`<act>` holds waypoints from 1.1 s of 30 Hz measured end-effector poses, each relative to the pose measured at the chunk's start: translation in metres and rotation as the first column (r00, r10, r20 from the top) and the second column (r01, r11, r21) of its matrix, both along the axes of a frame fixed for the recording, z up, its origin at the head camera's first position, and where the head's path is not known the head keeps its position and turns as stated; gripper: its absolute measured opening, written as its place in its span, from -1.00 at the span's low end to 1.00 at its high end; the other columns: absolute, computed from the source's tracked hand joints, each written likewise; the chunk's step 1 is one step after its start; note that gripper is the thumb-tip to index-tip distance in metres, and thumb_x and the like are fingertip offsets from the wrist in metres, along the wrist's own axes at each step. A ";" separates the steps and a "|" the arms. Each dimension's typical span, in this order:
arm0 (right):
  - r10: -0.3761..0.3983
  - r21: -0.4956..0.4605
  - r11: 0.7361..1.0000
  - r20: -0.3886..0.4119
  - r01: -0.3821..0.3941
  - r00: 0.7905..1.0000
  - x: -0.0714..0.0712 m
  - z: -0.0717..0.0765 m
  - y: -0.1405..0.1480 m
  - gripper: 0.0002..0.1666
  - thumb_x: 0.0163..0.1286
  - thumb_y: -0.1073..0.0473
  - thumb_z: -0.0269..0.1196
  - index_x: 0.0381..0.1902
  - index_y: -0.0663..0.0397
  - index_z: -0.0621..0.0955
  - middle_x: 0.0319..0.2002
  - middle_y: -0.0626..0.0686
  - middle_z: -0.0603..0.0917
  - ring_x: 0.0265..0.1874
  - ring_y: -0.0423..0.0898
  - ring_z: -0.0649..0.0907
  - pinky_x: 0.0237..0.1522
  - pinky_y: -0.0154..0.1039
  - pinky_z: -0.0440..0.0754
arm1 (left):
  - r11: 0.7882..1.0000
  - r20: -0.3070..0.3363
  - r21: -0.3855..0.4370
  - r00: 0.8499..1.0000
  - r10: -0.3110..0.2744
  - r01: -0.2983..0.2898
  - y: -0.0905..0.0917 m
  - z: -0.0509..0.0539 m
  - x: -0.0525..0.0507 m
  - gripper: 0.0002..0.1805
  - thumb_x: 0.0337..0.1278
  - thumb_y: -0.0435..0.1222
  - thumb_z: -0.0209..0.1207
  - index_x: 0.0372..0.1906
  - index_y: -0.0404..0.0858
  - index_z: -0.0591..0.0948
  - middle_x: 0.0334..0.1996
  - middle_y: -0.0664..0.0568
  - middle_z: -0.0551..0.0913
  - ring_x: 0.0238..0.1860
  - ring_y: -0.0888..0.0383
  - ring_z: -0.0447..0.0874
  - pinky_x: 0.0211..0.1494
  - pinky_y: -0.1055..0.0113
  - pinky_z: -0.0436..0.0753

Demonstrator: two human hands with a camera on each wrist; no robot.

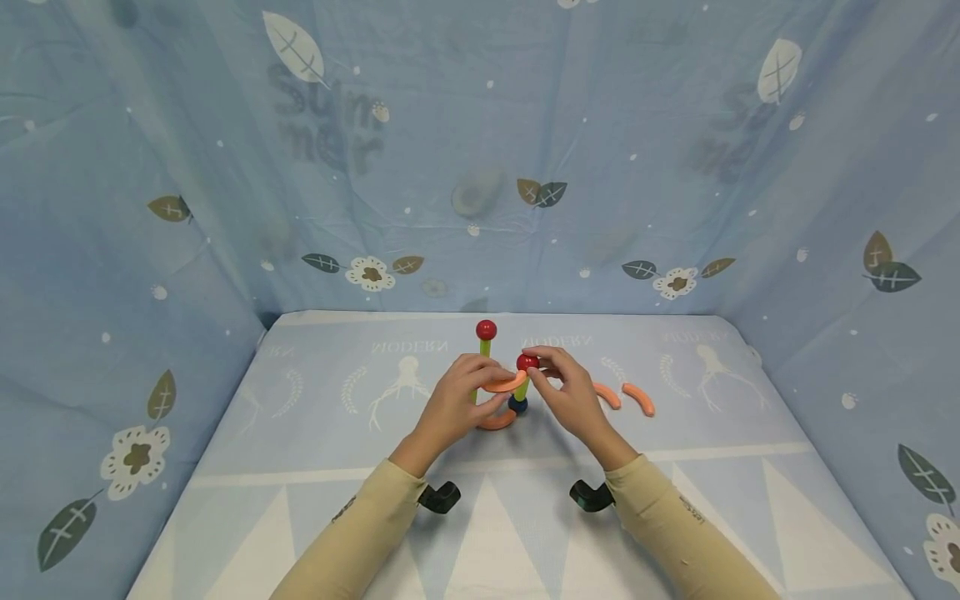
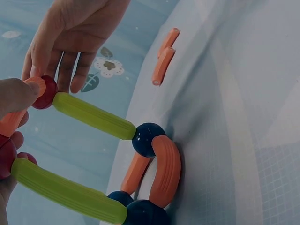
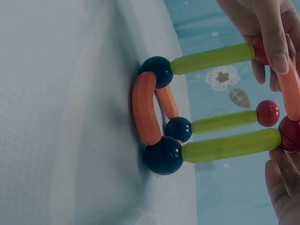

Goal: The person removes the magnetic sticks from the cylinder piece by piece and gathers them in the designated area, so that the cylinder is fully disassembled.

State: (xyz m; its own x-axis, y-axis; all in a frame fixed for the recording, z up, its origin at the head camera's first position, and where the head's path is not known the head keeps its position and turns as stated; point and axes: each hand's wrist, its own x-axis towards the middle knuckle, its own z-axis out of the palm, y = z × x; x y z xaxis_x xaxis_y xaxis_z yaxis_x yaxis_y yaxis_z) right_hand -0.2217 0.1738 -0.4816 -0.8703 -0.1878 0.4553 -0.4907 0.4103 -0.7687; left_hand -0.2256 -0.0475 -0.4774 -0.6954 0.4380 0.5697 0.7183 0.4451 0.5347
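Note:
A frame of yellow-green rods point(image 2: 93, 116), blue balls point(image 3: 162, 155) and curved orange rods point(image 3: 146, 108) stands on the table. My left hand point(image 1: 455, 402) pinches an upper curved orange rod point(image 1: 507, 384) between thumb and fingers; its ends meet two red balls point(image 3: 290, 133). In the left wrist view, left fingers lie by the nearer red ball point(image 2: 5, 157). My right hand point(image 1: 572, 400) holds the right red ball point(image 1: 527, 362) with thumb and fingertips. The third red ball point(image 1: 486, 330) tops the back rod, untouched.
Loose curved orange rods point(image 1: 638, 399) lie on the table just right of my right hand. Patterned blue cloth point(image 1: 480, 158) hangs behind and at both sides. Black wrist devices point(image 1: 440, 497) sit at both cuffs.

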 end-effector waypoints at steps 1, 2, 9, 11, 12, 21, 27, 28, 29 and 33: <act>0.000 0.002 1.000 -0.001 0.000 1.000 0.000 0.000 0.000 -0.62 0.52 0.15 0.26 0.24 -0.01 0.61 0.12 0.04 0.65 0.06 -0.03 0.68 0.10 0.02 0.66 | 1.000 -0.003 0.001 1.000 0.001 -0.001 0.000 0.000 0.000 -0.71 0.12 -0.26 0.47 -0.03 -0.03 0.77 -0.05 0.17 0.64 0.06 0.18 0.51 0.15 0.19 0.59; 0.000 0.004 1.000 -0.004 0.000 1.000 0.000 0.000 0.000 -0.62 0.52 0.14 0.25 0.24 -0.01 0.61 0.12 0.04 0.65 0.06 -0.03 0.68 0.10 0.02 0.66 | 1.000 -0.005 0.000 1.000 0.003 -0.003 0.000 0.000 0.000 -0.72 0.12 -0.26 0.48 -0.04 -0.03 0.78 -0.06 0.17 0.65 0.05 0.19 0.51 0.15 0.19 0.60; -0.006 0.019 1.000 0.001 0.006 1.000 0.000 0.002 -0.001 -0.61 0.52 0.13 0.25 0.25 0.00 0.60 0.13 0.04 0.65 0.07 -0.03 0.67 0.10 0.01 0.66 | 1.000 -0.002 0.005 1.000 0.003 -0.003 -0.001 -0.002 -0.002 -0.71 0.11 -0.26 0.48 -0.04 -0.04 0.78 -0.08 0.20 0.65 0.05 0.20 0.51 0.16 0.21 0.59; -0.009 0.024 1.000 0.007 0.009 1.000 0.000 0.002 -0.001 -0.61 0.52 0.12 0.25 0.25 -0.01 0.60 0.13 0.03 0.65 0.07 -0.04 0.67 0.10 -0.01 0.66 | 1.000 0.006 0.009 1.000 0.001 -0.002 -0.001 -0.003 -0.002 -0.71 0.12 -0.25 0.48 -0.03 -0.04 0.78 -0.08 0.21 0.65 0.05 0.21 0.51 0.16 0.22 0.59; -0.011 0.026 1.000 0.007 0.011 1.000 0.000 0.002 -0.001 -0.61 0.52 0.12 0.25 0.25 -0.01 0.60 0.13 0.02 0.65 0.07 -0.05 0.67 0.09 -0.01 0.66 | 1.000 0.009 0.010 1.000 0.000 0.000 -0.001 -0.003 -0.002 -0.71 0.12 -0.25 0.48 -0.02 -0.04 0.78 -0.08 0.21 0.65 0.06 0.21 0.51 0.17 0.22 0.59; 0.005 0.018 1.000 -0.007 -0.005 1.000 0.000 0.001 -0.001 -0.62 0.53 0.13 0.25 0.25 0.00 0.61 0.13 0.03 0.65 0.07 -0.04 0.67 0.10 0.00 0.66 | 1.000 0.006 0.023 1.000 -0.011 0.010 -0.002 -0.004 -0.003 -0.69 0.10 -0.26 0.49 -0.02 -0.06 0.78 -0.09 0.18 0.66 0.04 0.19 0.52 0.15 0.19 0.60; 0.004 0.014 1.000 -0.006 -0.004 1.000 -0.001 0.000 -0.001 -0.62 0.53 0.14 0.24 0.25 -0.01 0.61 0.12 0.03 0.66 0.07 -0.05 0.67 0.09 -0.01 0.66 | 1.000 -0.013 0.013 1.000 -0.024 0.024 -0.003 -0.004 -0.004 -0.72 0.10 -0.27 0.49 -0.05 -0.07 0.79 -0.11 0.19 0.67 0.02 0.18 0.51 0.13 0.19 0.60; 0.004 0.012 1.000 -0.005 -0.004 1.000 -0.002 0.000 -0.001 -0.62 0.53 0.14 0.24 0.25 -0.02 0.61 0.12 0.03 0.66 0.07 -0.05 0.67 0.09 -0.01 0.67 | 1.000 -0.021 0.008 0.999 -0.027 0.028 -0.003 -0.004 -0.005 -0.73 0.10 -0.27 0.49 -0.07 -0.08 0.79 -0.11 0.18 0.67 0.02 0.17 0.51 0.12 0.19 0.60; 0.003 0.011 1.000 -0.005 -0.003 1.000 -0.002 -0.001 -0.001 -0.63 0.53 0.15 0.24 0.25 -0.01 0.61 0.12 0.03 0.66 0.07 -0.04 0.67 0.08 -0.01 0.67 | 1.000 -0.026 0.003 0.999 -0.031 0.031 -0.003 -0.004 -0.005 -0.74 0.10 -0.27 0.49 -0.08 -0.09 0.79 -0.12 0.18 0.67 0.02 0.16 0.51 0.12 0.20 0.60; 0.005 -0.001 1.000 0.003 -0.005 1.000 -0.002 -0.001 -0.003 -0.62 0.51 0.21 0.25 0.25 0.02 0.60 0.13 0.06 0.65 0.07 0.00 0.67 0.08 0.03 0.66 | 0.999 -0.032 -0.013 0.999 -0.035 0.035 -0.003 -0.004 -0.004 -0.77 0.10 -0.28 0.47 -0.10 -0.10 0.78 -0.11 0.16 0.64 0.02 0.14 0.49 0.12 0.21 0.58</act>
State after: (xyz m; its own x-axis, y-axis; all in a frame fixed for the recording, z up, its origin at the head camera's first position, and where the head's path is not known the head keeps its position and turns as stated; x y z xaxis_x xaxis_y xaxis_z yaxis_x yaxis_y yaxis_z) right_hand -0.2239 0.1712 -0.4825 -0.8706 -0.1922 0.4529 -0.4907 0.4071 -0.7704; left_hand -0.2301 -0.0503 -0.4811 -0.6610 0.4692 0.5856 0.7503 0.4260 0.5056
